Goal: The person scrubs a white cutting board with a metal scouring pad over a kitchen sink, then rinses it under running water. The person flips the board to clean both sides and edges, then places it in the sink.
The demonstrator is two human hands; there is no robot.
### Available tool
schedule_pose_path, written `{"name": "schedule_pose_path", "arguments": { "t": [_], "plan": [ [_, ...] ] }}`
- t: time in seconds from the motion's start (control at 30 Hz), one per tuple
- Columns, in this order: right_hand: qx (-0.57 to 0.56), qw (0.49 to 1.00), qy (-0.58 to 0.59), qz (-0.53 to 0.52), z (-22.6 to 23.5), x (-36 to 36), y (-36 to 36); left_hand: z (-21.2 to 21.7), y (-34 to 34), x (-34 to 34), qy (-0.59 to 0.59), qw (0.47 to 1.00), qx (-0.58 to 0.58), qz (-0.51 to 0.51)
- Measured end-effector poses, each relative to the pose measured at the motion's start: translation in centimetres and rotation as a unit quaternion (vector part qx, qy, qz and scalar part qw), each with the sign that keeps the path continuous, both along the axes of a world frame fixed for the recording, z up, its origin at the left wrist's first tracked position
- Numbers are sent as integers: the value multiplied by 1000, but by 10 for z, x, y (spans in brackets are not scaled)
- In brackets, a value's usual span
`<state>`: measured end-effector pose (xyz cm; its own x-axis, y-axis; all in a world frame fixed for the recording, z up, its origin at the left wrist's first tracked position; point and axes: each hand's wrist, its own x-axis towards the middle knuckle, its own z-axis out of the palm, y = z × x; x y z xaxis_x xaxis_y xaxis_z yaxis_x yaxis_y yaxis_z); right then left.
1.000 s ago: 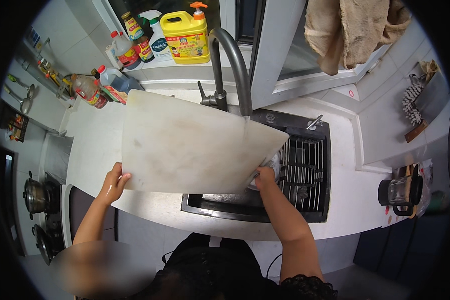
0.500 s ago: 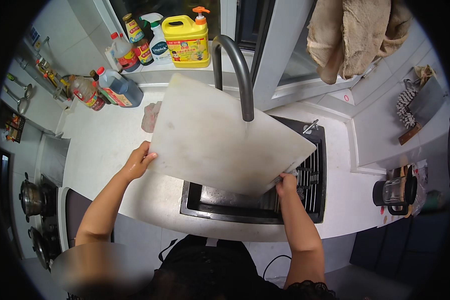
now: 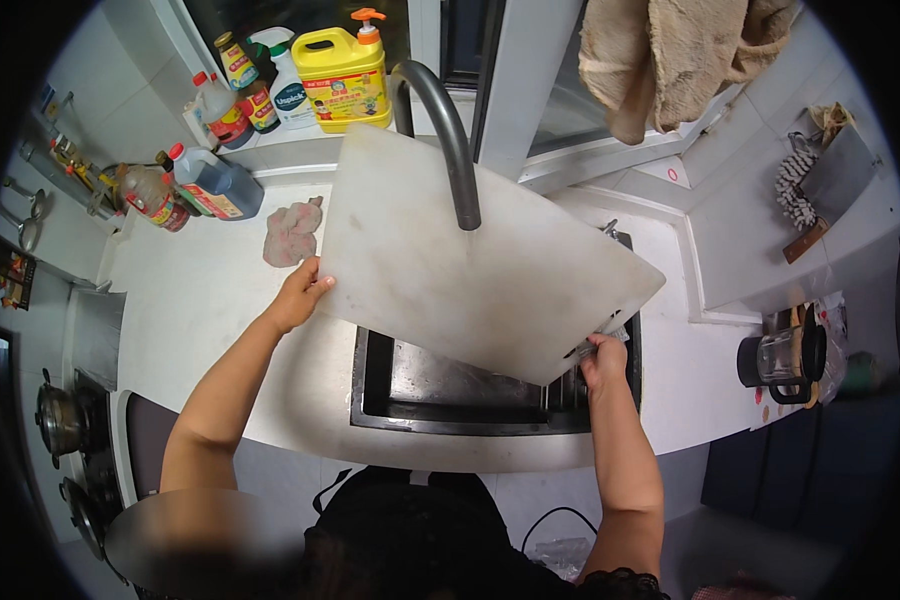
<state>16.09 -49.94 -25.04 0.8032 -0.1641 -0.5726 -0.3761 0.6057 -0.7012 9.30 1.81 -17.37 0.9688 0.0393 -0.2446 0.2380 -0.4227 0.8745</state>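
Observation:
A large white cutting board (image 3: 470, 270), stained grey in places, is held tilted over the black sink (image 3: 370, 410). My left hand (image 3: 300, 296) grips its left edge, thumb on the upper face. At the lower right corner, near the slotted handle, my right hand (image 3: 604, 362) is closed on the board. The dark gooseneck faucet (image 3: 460, 165) arches over the board, its spout above the upper middle; a faint thin trickle seems to fall from it. Much of the sink is hidden under the board.
A pinkish rag (image 3: 292, 234) lies on the white counter (image 3: 210, 330). Bottles and a yellow pump jug (image 3: 340, 80) stand along the back. Beige towels (image 3: 660, 60) hang upper right. A glass pitcher (image 3: 778, 358) is at the right, pots (image 3: 60, 418) on the left.
Both hands have shifted the cutting board to the right relative to the sink and faucet. More of the rag and the sink's left part now shows.

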Motion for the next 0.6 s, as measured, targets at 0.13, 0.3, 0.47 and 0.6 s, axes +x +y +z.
{"name": "schedule_pose_path", "arguments": {
  "t": [0.13,0.3,0.47,0.6],
  "plan": [
    [-45,999,-12,6,36,5,2,-14,3,8,-2,999,-33,8],
    [-91,996,-5,5,78,14,-23,-37,-21,17,2,999,-40,-20],
    [-165,986,-29,-16,104,21,-69,-68,-64,19,9,995,-84,-60],
    [-227,972,-51,-24,113,31,-107,-88,-107,29,9,989,-125,-77]
  ]
}}
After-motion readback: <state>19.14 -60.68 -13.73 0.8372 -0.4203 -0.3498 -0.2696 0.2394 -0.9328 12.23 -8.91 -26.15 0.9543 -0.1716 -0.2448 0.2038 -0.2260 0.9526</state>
